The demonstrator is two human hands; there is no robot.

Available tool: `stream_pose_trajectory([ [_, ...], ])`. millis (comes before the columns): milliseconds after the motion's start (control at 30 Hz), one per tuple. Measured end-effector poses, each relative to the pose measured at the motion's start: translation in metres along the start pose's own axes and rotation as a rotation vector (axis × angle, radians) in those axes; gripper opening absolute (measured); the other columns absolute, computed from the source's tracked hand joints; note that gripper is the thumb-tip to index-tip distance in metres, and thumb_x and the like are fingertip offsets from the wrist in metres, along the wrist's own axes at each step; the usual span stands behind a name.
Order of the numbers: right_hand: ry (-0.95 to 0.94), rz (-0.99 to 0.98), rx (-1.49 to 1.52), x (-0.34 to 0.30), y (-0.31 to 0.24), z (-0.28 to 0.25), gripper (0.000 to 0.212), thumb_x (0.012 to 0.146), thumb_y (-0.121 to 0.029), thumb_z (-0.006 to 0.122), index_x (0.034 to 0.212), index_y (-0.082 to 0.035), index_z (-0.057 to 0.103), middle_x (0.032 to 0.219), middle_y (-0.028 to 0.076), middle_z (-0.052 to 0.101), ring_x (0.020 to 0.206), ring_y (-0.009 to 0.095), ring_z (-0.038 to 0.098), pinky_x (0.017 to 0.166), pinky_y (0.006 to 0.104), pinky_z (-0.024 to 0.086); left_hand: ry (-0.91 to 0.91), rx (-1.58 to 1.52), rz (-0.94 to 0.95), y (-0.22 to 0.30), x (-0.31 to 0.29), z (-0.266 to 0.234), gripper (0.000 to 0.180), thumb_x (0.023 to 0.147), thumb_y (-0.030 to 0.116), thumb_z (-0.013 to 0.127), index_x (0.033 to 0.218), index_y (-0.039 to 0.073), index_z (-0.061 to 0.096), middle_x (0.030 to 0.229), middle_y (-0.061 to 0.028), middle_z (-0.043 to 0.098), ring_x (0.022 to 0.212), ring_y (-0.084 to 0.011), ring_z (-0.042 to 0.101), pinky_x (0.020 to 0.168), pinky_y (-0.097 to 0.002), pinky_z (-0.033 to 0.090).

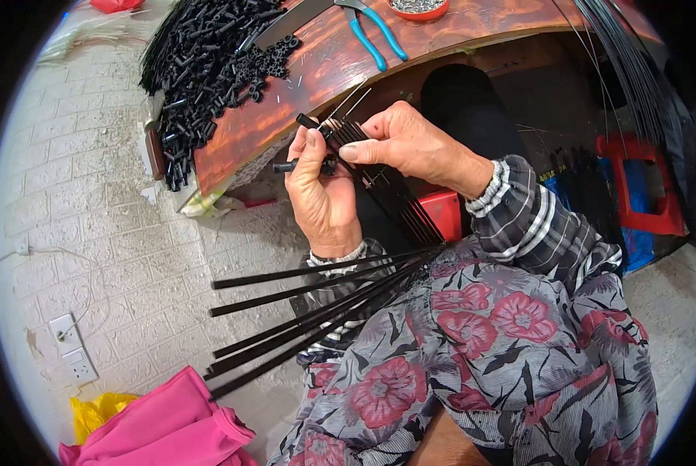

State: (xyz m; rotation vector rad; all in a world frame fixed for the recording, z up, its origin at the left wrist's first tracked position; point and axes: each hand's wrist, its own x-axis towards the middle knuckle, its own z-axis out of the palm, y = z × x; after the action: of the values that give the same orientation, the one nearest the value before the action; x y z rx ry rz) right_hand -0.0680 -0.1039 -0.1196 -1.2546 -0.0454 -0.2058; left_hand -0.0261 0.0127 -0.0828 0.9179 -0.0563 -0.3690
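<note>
My left hand (322, 198) is closed around a bundle of thin black rods (402, 203) that slants down toward my lap. Short black tubes stick out of the same hand: one black tube (307, 121) by the thumb tip, another black tube (284, 166) below it. Bare thin wire ends (357, 102) show above the bundle. Close beside it, my right hand (421, 147) has thumb and forefinger pressed together at the rods' upper part; what lies between them is hidden. Several thicker black rods (286, 298) fan out leftward across my lap.
On the brown wooden table (324, 62) lie a heap of short black tubes (208, 85), teal-handled pliers (375, 35) and a red dish (429, 14) of small metal pieces. A red plastic stool (608, 179) stands at right. Pink cloth (161, 427) lies lower left.
</note>
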Motion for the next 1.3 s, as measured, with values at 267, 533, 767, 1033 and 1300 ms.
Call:
stream_pose_trajectory([
  [267,-0.055,0.213,-0.038,-0.003,-0.016,-0.010,0.029,0.075,-0.027,0.065,0.057,-0.007,0.054,0.049,-0.007,0.041,0.039,0.001,0.034,0.035,0.0174,0.024,0.004,-0.013,-0.010,-0.003,-0.001,0.000,0.016,0.081,0.006,0.058,0.096,0.003,0.054,0.089,-0.0052,0.058,0.083,-0.0144,0.055,0.076,-0.0281,0.044],
  [533,-0.025,0.219,-0.051,-0.004,-0.019,-0.009,0.029,0.076,-0.026,0.064,0.057,-0.006,0.055,0.049,-0.006,0.044,0.039,0.001,0.035,0.035,0.0172,0.026,-0.114,0.028,-0.071,-0.002,0.001,-0.003,0.020,0.082,0.011,0.058,0.099,0.001,0.055,0.094,-0.0067,0.058,0.086,-0.0155,0.055,0.080,-0.0298,0.043],
  [767,-0.009,0.216,0.017,-0.007,-0.023,-0.003,0.030,0.076,-0.030,0.065,0.060,-0.004,0.060,0.050,-0.006,0.043,0.042,0.002,0.038,0.035,0.0176,0.029,-0.131,0.018,-0.085,0.001,0.001,-0.008,0.021,0.082,0.014,0.059,0.099,0.003,0.056,0.093,-0.0062,0.059,0.088,-0.0159,0.055,0.081,-0.0312,0.043],
  [1033,-0.051,0.204,0.072,-0.004,-0.012,-0.007,0.038,0.077,-0.033,0.064,0.052,-0.007,0.053,0.050,-0.006,0.042,0.041,0.002,0.036,0.034,0.0170,0.029,-0.076,-0.055,-0.152,0.006,0.003,-0.008,0.018,0.082,0.011,0.058,0.098,0.004,0.055,0.092,-0.0064,0.058,0.087,-0.0179,0.056,0.082,-0.0321,0.043],
  [1300,0.024,0.169,-0.001,-0.011,-0.015,-0.004,0.035,0.080,-0.031,0.061,0.058,-0.005,0.057,0.049,-0.005,0.045,0.039,0.001,0.038,0.034,0.0164,0.029,0.009,-0.019,-0.107,-0.003,-0.001,-0.001,0.015,0.082,0.010,0.058,0.094,0.002,0.054,0.086,-0.0070,0.059,0.083,-0.0214,0.058,0.079,-0.0329,0.046],
])
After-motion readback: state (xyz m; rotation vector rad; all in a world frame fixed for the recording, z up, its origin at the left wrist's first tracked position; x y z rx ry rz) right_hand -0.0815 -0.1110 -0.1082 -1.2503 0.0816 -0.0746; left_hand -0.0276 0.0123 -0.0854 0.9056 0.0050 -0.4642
